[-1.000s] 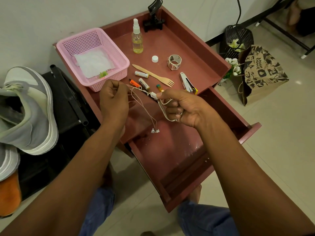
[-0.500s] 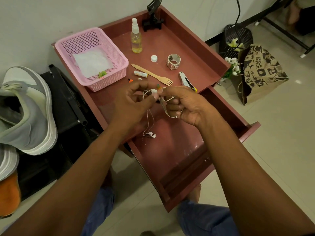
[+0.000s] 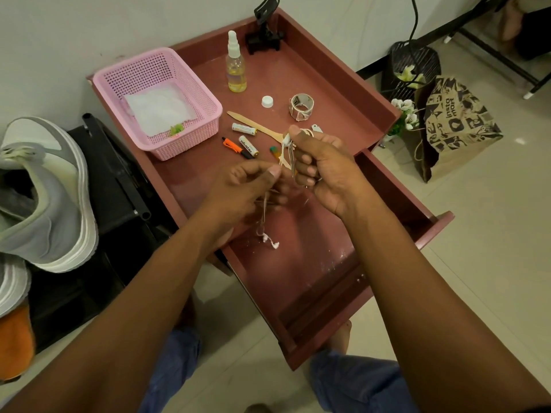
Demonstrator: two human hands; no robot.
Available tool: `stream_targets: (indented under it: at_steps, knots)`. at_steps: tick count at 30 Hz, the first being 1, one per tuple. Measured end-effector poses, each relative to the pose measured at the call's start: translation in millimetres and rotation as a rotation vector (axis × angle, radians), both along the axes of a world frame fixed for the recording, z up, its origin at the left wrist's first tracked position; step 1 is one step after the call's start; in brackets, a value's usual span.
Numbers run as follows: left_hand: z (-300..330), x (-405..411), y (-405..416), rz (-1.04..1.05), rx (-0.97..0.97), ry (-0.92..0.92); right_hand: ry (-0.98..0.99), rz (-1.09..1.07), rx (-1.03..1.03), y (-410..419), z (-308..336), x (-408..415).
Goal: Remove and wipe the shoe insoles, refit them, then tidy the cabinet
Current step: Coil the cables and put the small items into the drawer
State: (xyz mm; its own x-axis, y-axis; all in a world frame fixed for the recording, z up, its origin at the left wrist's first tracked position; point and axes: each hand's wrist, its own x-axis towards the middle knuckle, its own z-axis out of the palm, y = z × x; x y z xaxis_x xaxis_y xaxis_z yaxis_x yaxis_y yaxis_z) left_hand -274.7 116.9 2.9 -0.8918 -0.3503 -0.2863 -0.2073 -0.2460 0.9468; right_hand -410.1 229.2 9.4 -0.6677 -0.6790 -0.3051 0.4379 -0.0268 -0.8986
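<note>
— Far left of the grip?
— Grey sneakers with white soles, stacked on a black rack, well apart from the hands. Insoles not visible from here.

— Closer in?
— Pink plastic basket on the top of the reddish-brown cabinet, holding a white cloth and a small green scrap. Up and left of the grip.

— Then the left hand?
— Left hand curled, thumb and fingertips pinching the wired earphones low on the cord. Loose end dangling below it, earbuds hanging over the open drawer.

— Beyond the grip, on the cabinet top?
— Clear spray bottle of yellowish liquid, standing upright. Black phone holder at the back corner. Nearer: white cap, roll of tape, wooden fork, two AA batteries, orange-and-black pen. Fork's tines partly hidden behind the right hand.

— Right hand?
— Right hand closed round the coiled part of the earphone cord, thumb up, pressing the white junction piece against the fingers. Just beside the left hand, almost touching.

— Further right?
— Brown printed paper bag on the tiled floor, white flowers beside it, black mesh bin behind. All well apart from the grip.

— Below the grip?
— Blue-trousered knees either side of the drawer front.
</note>
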Motion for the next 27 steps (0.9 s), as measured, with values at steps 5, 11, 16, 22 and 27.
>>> stream_targets:
  at_steps: [5,11,16,22,27]
  knots:
    - [-2.7,1.7,1.0,-0.172,-0.077,0.011,-0.007,-0.026,-0.08,1.8,1.0,-2.9]
    - [-5.0,0.2,1.2,-0.093,-0.077,-0.009,0.0,0.064,-0.156,1.6,5.3,-2.6]
    - [7.1,-1.2,-1.3,0.18,-0.103,0.128,0.098,0.138,-0.067,0.0,6.2,4.5]
    - [-0.1,-3.4,-3.4,0.266,-0.175,0.12,0.123,0.154,-0.031,-3.0,10.9,13.6]
    - [-4.1,-3.0,-6.5,0.268,-0.225,0.092,0.107,0.125,-0.046,-2.4,14.8,17.0]
